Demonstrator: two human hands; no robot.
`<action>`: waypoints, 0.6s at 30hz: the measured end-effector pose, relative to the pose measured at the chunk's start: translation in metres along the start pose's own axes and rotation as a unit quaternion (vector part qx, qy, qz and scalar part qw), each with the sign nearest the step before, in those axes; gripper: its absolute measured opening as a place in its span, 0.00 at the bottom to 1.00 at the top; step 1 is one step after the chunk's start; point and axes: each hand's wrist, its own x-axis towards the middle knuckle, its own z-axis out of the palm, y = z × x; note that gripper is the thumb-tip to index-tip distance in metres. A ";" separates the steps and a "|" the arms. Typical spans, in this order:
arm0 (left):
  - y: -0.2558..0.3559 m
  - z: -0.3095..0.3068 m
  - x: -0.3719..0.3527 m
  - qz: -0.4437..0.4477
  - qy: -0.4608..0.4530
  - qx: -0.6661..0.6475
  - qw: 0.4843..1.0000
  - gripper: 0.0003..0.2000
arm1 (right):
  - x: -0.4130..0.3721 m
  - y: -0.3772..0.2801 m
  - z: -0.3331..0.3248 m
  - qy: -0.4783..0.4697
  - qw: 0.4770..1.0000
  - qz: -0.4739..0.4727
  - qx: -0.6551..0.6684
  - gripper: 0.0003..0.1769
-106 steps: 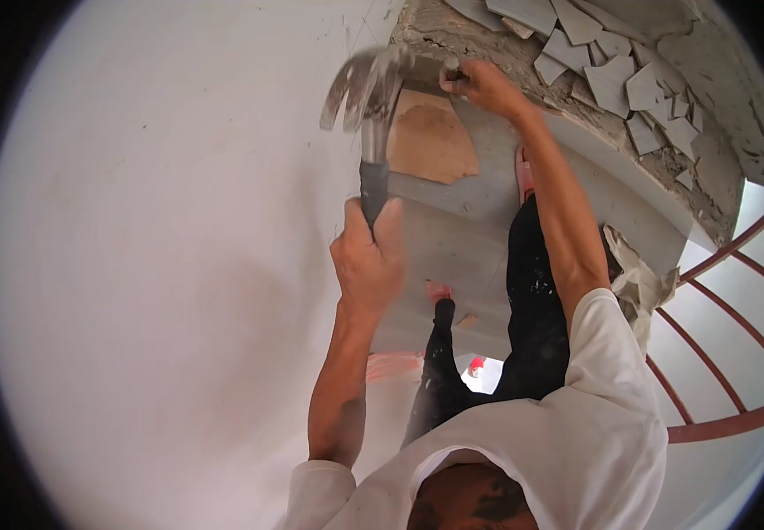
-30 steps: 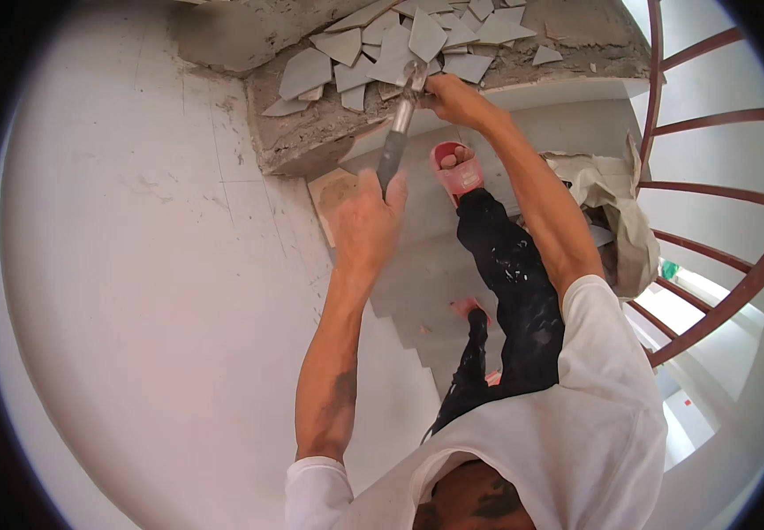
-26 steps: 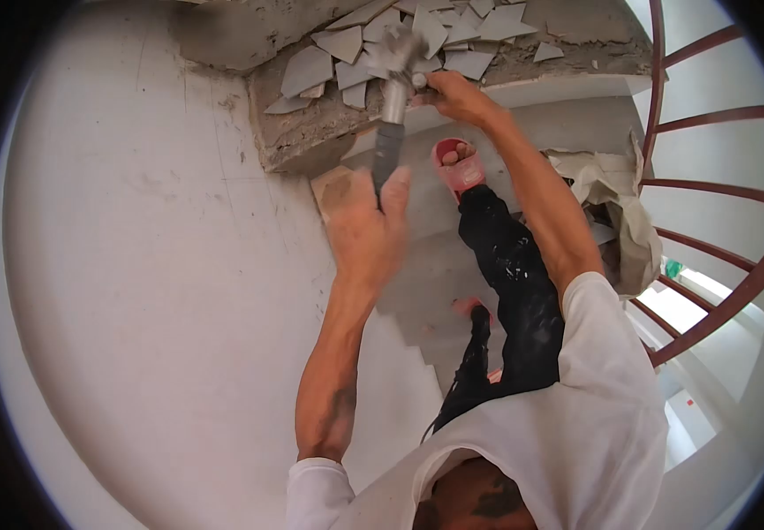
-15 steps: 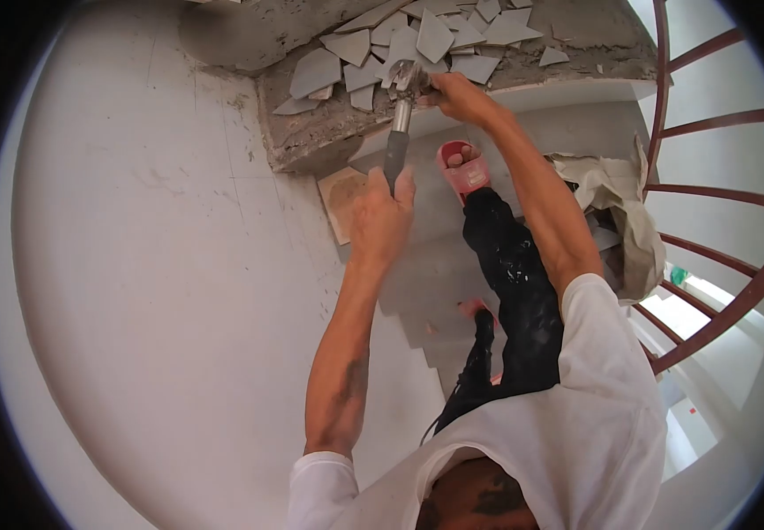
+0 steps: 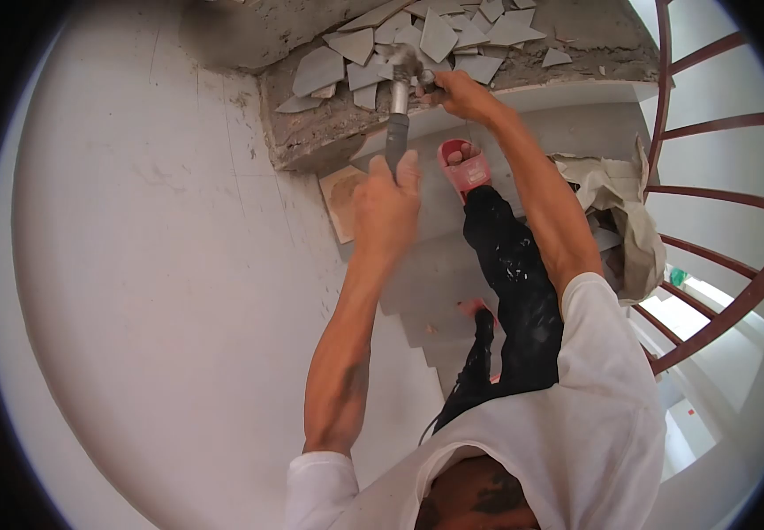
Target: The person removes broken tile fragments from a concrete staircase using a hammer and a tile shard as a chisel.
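Observation:
My left hand (image 5: 385,208) is closed around the dark grip of a hammer (image 5: 397,132), which has a bare metal shaft. The blurred hammer head is over the broken tiles (image 5: 320,72), just left of my right hand (image 5: 466,95). In the fingers of my right hand is what looks like a metal chisel (image 5: 427,78). Its round end shows beside the hammer head; the rest is hidden. Both hands are at the front edge of a rough concrete step (image 5: 311,141), where grey tile pieces lie in a loose pile.
A white wall (image 5: 152,247) runs along the left. On the right stands a reddish-brown metal railing (image 5: 722,194). A torn sack (image 5: 634,230) with tile pieces sits beside my leg. My foot in a pink slipper (image 5: 466,172) rests on the stairs (image 5: 426,265), near a square tile (image 5: 340,208).
The hammer head has shifted slightly left and away from the chisel, uncovering its round end. My left hand has moved a little and is blurred. My right hand stays nearly in place.

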 end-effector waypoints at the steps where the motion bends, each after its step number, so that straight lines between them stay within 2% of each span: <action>1: 0.009 -0.010 0.000 0.007 0.022 -0.016 1.000 0.14 | 0.001 -0.002 -0.001 0.000 1.000 -0.002 0.018 0.10; 3: 0.033 -0.034 -0.013 0.009 0.063 -0.048 0.997 0.14 | -0.001 -0.012 -0.005 -0.010 0.998 -0.003 0.060 0.10; 5: 0.047 -0.039 -0.026 0.097 0.139 -0.227 0.959 0.13 | -0.005 -0.015 -0.008 -0.016 0.998 0.021 0.050 0.10; 6: 0.050 -0.041 -0.029 0.139 0.181 -0.310 0.923 0.12 | -0.003 -0.018 -0.008 -0.019 0.998 0.028 0.047 0.13; 8: 0.033 -0.020 -0.015 0.243 0.202 -0.327 0.891 0.11 | -0.004 -0.014 -0.003 -0.021 0.999 0.023 0.035 0.12; 10: -0.006 0.006 -0.010 0.194 0.164 -0.252 0.934 0.12 | -0.002 -0.015 -0.007 -0.022 0.999 0.020 0.013 0.10; 11: -0.014 0.011 -0.008 0.155 0.128 -0.132 0.971 0.13 | -0.003 -0.018 -0.008 -0.025 0.999 0.020 0.001 0.09; 13: -0.020 0.019 0.000 0.071 0.049 0.109 0.990 0.15 | 0.000 -0.015 -0.009 -0.024 1.000 0.019 -0.001 0.09; 14: -0.006 0.009 -0.001 0.034 0.033 0.047 0.998 0.20 | 0.000 -0.007 -0.005 -0.020 1.000 0.021 0.012 0.09; 17: 0.022 -0.023 -0.010 0.035 0.056 -0.047 0.997 0.16 | -0.001 -0.003 0.004 -0.007 1.000 -0.003 0.024 0.08; 18: 0.030 -0.024 -0.015 0.059 0.097 -0.118 0.986 0.14 | -0.003 -0.004 -0.003 -0.001 1.000 -0.015 0.015 0.08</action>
